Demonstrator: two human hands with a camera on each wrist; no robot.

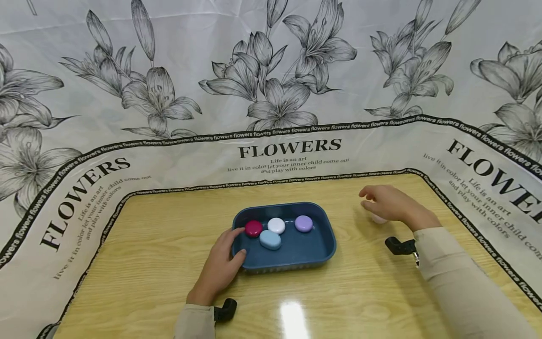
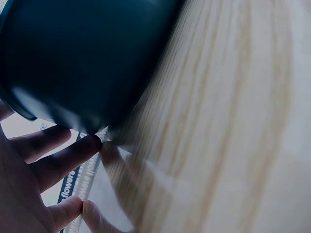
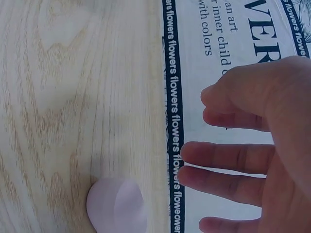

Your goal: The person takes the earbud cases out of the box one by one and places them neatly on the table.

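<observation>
A dark blue rectangular tray stands on the wooden table. In it lie smooth, rounded pieces: a red piece, a white piece, a light blue piece and a purple piece. My left hand rests against the tray's left end, thumb and index finger at the rim; the left wrist view shows other fingers extended beside the tray wall. To the right, my right hand hovers over a pale pink piece, holding nothing, its fingers loosely bent and apart from the piece.
The light wooden table spreads around the tray. A white flower-printed cloth with black lettering rises along the back and both sides. Each wrist carries a small black camera mount.
</observation>
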